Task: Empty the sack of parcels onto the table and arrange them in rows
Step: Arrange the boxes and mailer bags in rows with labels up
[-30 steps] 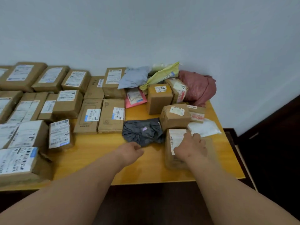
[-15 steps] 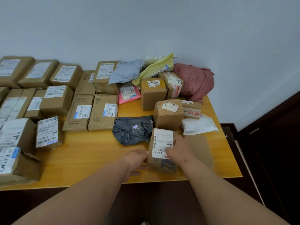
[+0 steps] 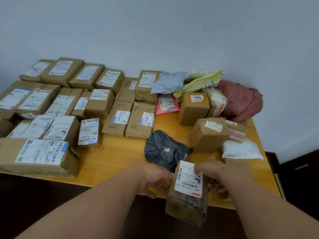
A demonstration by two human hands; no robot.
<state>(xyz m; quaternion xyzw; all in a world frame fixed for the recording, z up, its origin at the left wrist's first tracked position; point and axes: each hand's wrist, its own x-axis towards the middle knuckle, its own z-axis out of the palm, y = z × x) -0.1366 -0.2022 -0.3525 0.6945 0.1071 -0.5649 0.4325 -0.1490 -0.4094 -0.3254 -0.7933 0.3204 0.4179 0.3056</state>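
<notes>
— What has been changed in the last second?

— The box [image 3: 188,192] has been lifted off the table [image 3: 110,157]. A second ago it lay flat near the right front edge under the right hand; now it is held tilted at the front edge, partly out past it, label up.

— How is it held?

— It is gripped from both sides. The left hand [image 3: 155,178] is curled round its left edge; the right hand [image 3: 215,175] is closed over the top right, thumb on the label.

— And the rest?

— Rows are already laid on the left. A loose cluster is left at the right: the black bag [image 3: 164,150], the "1006" box [image 3: 193,109], the white bag [image 3: 241,150], the red sack [image 3: 241,100] at the wall.

— What is meant for the task?

— Probably the box is being carried to the rows; several parcels remain unsorted.
</notes>
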